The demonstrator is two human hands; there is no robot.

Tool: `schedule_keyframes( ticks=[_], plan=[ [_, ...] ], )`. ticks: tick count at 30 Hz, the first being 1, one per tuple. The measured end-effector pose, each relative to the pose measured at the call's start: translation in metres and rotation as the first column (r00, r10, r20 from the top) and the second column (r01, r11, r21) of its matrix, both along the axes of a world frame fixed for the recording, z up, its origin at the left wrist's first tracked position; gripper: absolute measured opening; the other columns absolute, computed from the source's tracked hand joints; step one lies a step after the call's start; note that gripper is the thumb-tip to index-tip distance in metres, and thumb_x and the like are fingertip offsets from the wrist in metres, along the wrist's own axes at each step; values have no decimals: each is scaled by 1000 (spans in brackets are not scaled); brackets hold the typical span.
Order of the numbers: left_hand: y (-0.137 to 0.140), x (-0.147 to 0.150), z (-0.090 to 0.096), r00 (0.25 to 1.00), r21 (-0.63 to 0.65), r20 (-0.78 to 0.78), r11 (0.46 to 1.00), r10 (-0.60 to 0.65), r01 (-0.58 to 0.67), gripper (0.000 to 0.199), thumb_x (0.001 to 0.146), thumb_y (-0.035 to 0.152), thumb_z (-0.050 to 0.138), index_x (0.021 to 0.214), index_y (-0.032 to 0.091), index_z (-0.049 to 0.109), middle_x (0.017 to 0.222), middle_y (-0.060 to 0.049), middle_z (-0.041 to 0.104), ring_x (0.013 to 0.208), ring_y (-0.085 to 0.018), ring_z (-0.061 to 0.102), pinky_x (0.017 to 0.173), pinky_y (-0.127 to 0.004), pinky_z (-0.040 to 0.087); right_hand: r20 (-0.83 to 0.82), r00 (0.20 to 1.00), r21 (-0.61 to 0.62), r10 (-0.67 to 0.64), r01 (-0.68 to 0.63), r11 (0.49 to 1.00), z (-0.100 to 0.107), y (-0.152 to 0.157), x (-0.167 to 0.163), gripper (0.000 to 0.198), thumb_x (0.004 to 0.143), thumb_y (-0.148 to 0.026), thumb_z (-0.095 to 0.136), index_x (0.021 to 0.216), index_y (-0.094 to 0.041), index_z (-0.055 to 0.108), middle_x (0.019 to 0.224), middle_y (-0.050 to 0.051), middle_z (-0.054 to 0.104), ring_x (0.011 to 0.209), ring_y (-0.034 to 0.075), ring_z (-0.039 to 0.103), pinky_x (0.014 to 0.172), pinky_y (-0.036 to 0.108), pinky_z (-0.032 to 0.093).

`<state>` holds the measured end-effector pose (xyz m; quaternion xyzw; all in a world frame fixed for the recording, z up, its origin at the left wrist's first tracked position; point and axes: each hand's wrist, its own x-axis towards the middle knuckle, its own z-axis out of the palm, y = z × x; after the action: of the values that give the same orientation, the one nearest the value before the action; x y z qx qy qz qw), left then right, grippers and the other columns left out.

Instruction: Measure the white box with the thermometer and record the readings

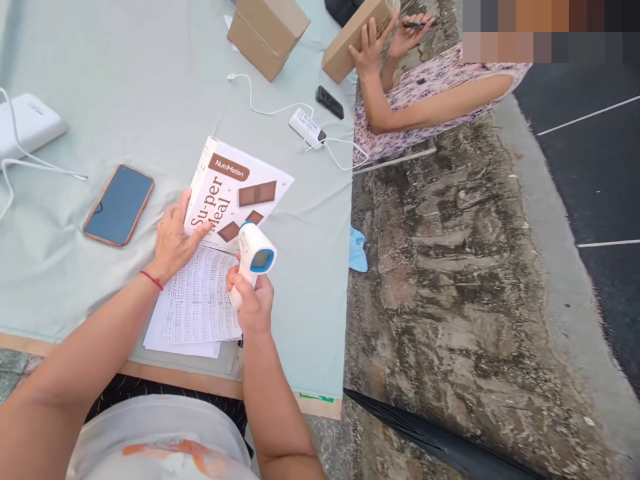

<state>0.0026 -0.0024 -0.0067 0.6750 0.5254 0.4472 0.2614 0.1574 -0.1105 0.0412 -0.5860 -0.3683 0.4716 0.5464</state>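
My left hand grips the lower left edge of a white and brown food box printed "NutriMotion Su-per Meal", thumb on its front. The box is tilted, its printed face turned up toward me. Wrapped in the fingers of my right hand is the handle of a white infrared thermometer with a blue-rimmed screen facing me. Its front end is near the lower right part of the box; whether they touch I cannot tell. Below the box lie printed sheets, partly covered by my hands.
On the cloth-covered table lie a smartphone, a white power bank with cables, a small white device and a black object. A cardboard box stands behind. Another person's hand holds a second carton.
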Motion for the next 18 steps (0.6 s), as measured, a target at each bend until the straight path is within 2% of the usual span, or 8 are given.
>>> schedule_keyframes(
  ticks=[4,10,18],
  plan=[
    [-1,0,1,1000,4,-24,1000,6,-6,76,95,75,45,154,28,34,136,-12,60,120,-31,56,103,-50,46,-69,998,-91,-8,2,996,-4,4,-10,29,76,-41,67,97,-21,63,61,-7,52,56,11,45,56,27,38],
    [1,1,-4,998,-14,-50,1000,27,-28,80,93,77,46,155,28,33,129,-12,63,120,-31,57,104,-50,44,-104,994,-134,-22,8,991,-13,11,-14,31,75,-41,67,99,-22,62,64,-7,53,58,11,47,56,26,39],
    [0,1,0,999,-26,-51,1000,5,-6,81,93,77,43,155,27,32,137,-13,60,122,-31,57,103,-50,44,-130,990,-133,-61,43,990,-11,11,-17,28,74,-37,66,97,-22,61,65,-7,55,58,10,46,58,26,39]
  ],
)
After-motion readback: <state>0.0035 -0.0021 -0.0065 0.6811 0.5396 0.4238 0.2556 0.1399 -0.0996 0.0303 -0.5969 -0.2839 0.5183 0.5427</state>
